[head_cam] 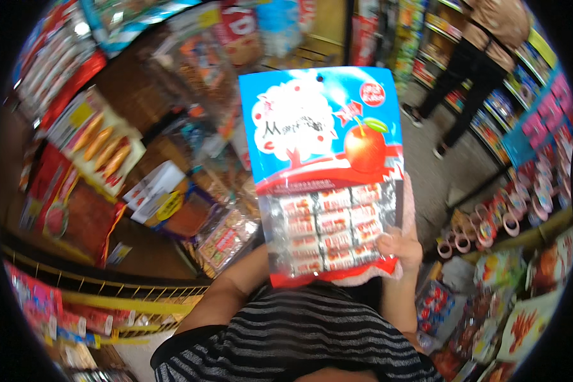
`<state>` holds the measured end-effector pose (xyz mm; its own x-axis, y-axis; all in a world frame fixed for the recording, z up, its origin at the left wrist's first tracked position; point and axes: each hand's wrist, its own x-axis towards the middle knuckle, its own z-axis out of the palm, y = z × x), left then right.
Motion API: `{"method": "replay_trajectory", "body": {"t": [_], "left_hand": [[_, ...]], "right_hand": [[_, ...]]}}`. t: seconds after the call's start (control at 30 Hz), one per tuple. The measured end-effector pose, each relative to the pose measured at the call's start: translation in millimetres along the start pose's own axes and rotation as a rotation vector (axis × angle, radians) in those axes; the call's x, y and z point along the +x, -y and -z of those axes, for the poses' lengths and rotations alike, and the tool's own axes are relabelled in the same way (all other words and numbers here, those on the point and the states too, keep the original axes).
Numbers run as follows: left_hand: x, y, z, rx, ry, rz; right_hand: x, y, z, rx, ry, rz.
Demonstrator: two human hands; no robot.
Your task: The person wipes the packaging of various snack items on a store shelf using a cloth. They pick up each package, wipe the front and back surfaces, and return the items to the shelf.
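My right hand (403, 246) grips the lower right edge of a blue and red candy bag (324, 176), its thumb on the front. The bag is held upright before my chest. Printed on it are a red fruit with a green leaf and some writing. Through its clear lower window show rows of small wrapped sweets (334, 227). A pale pink, soft-looking thing (409, 200) sticks out behind the bag at the right and bottom; what it is I cannot tell. My left forearm runs up behind the bag, which hides my left hand.
At left, a dark display bin holds packs of snacks (102, 143) and a packaged red product (76, 205). A yellow wire rack (148, 305) stands below it. A person (477, 62) stands in the aisle at upper right. More bagged goods (487, 296) lie at lower right.
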<state>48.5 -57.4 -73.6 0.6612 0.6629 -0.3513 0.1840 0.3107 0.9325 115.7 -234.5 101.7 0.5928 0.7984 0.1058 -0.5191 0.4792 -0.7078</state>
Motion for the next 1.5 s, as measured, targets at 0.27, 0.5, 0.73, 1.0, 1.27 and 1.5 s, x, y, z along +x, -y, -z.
{"method": "replay_trajectory", "body": {"t": [0.27, 0.5, 0.73, 1.0, 1.27, 1.5], "left_hand": [[-151, -157, 82, 0.362, -0.309, -0.621], [-250, -322, 175, 0.049, -0.848, -1.443], [-269, -452, 343, -0.017, -2.077, -0.867], [-279, -425, 444, -0.318, -1.793, -0.914], [-297, -426, 429, -0.222, -1.803, -0.806], [-284, -419, 426, -0.138, -1.392, -0.812]], "right_hand": [[-4, 6, -73, 0.241, 0.167, -0.133], [-7, 4, -83, 0.196, 0.288, -0.224], [-3, 16, -91, 0.133, 0.490, -0.232], [5, 11, -120, 0.305, 0.645, -0.395], [3, 4, -112, 0.222, 0.568, -0.359], [4, 0, -107, 0.205, 0.522, -0.351]]}}
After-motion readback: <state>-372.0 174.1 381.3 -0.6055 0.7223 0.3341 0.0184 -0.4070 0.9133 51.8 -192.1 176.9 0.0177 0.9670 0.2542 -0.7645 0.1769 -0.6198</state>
